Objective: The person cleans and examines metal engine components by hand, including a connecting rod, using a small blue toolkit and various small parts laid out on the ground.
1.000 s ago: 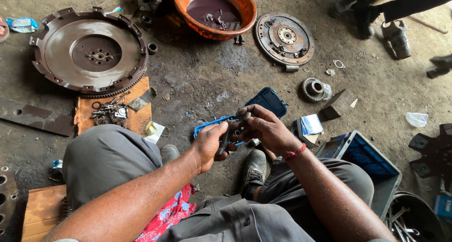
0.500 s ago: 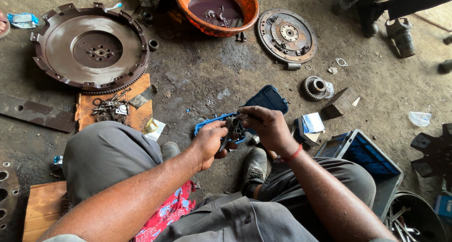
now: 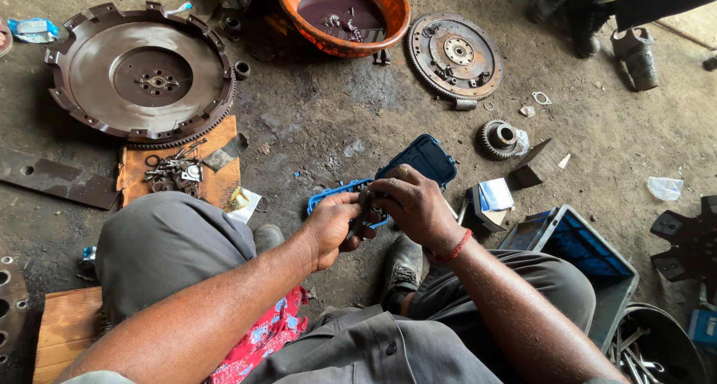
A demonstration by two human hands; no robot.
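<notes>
A small dark metal part (image 3: 364, 214) sits clamped between two bare hands at the centre of the frame, held up over the knees of a person seated low on an oil-stained workshop floor. The left hand (image 3: 331, 227) wraps its fingers closed around the piece from about eight o'clock, steadying it, while the right hand (image 3: 415, 205) bends over it from two o'clock, fingertips pressed together on its upper end, as one would to turn or seat something small; what exactly they pinch is hidden.

Just beneath the hands, an open blue plastic case (image 3: 418, 160) lies within easy reach. At ten o'clock rests a large toothed flywheel (image 3: 142, 74), laid flat, and below it a scrap of cardboard (image 3: 216, 182) holds a cluster of small bolts and fittings (image 3: 173, 171), apparently to keep them off the dirt. At twelve o'clock an orange basin (image 3: 388, 3) holds dark fluid with parts soaking in it. A smaller rusted disc (image 3: 454, 55) lies at one o'clock, a small gear (image 3: 499, 138) at two. At four o'clock stands a blue crate (image 3: 575, 246).
</notes>
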